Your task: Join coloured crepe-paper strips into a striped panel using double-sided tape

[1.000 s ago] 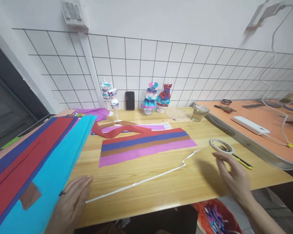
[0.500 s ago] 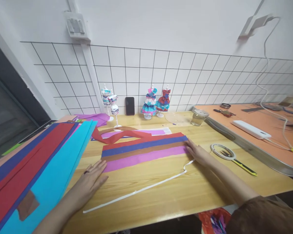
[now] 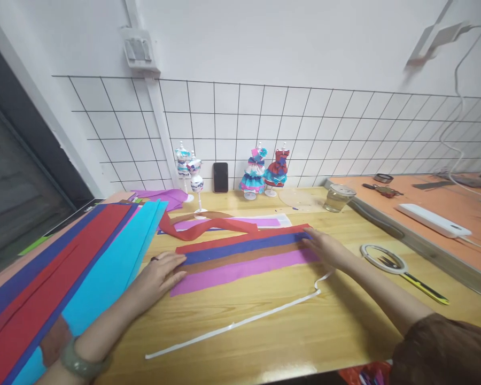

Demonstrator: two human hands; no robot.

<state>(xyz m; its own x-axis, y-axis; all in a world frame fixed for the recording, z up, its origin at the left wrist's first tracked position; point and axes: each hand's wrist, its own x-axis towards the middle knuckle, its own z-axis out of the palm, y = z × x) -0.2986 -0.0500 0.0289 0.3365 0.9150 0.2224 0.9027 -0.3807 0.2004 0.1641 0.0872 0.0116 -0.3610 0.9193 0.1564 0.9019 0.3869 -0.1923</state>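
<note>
Red (image 3: 240, 238), blue (image 3: 240, 248), brown (image 3: 234, 258) and purple (image 3: 240, 270) strips of crepe-like material lie side by side on the wooden table. My left hand (image 3: 164, 272) rests flat at their left ends, fingers stretched out onto the blue and brown ones. At the right ends, my right hand (image 3: 323, 247) lies with its fingers extended on the blue strip and partly over its neighbours. The purple strip sits slightly askew, its lower left corner sticking out. Nearer me runs a thin white tape-like strip (image 3: 232, 325), its right end curling up toward my right hand.
Long coloured sheets (image 3: 100, 267) cover the left side. A tape roll (image 3: 383, 259) and a yellow utility knife (image 3: 427, 289) lie right. Behind stand small dressed mannequins (image 3: 252, 179), a phone (image 3: 220, 177) and a cup (image 3: 339, 198). An orange surface (image 3: 444, 214) adjoins.
Both hands have moved a little farther from me along the strip ends, off the purple strip's left end. The purple strip now lies more askew. The view has shifted slightly.
</note>
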